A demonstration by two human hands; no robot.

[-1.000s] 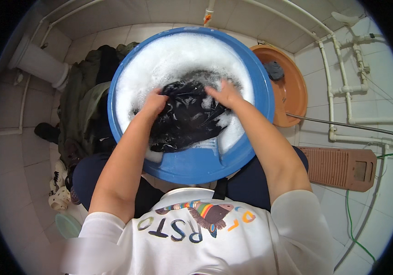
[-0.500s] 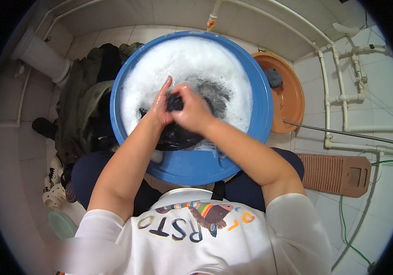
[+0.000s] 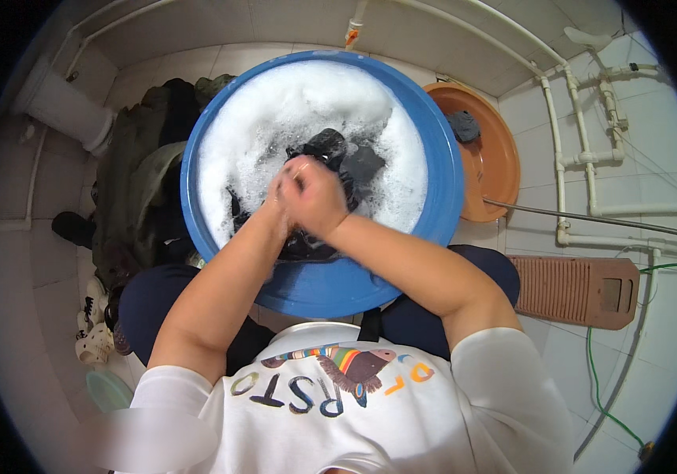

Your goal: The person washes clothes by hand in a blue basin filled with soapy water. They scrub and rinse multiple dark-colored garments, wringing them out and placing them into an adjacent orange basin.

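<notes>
A large blue basin (image 3: 299, 286) stands between my knees, with white suds (image 3: 267, 103) over its water. Wet black cloth (image 3: 326, 144) lies bunched in the middle, partly above the foam. My right hand (image 3: 316, 199) is closed like a fist and pressed against my left hand (image 3: 277, 196). Both grip the black cloth, part of which runs out past the fingers. My left fingers are mostly hidden behind the right hand, and motion smears both. A flatter dark grey piece of cloth (image 3: 363, 164) lies in the water just right of them.
Right of the basin sits an orange basin (image 3: 504, 142) with a dark grey cloth (image 3: 463, 126) in it. A brown washboard (image 3: 563, 291) lies near my right knee. Dark clothes (image 3: 137, 182) are heaped at left, with shoes (image 3: 95, 344) nearby. White pipes (image 3: 560, 134) line the wall.
My hands have come closer together and slid a little down toward me. More black cloth shows beyond them. The right fist now covers the left palm, whose thumb stood up before.
</notes>
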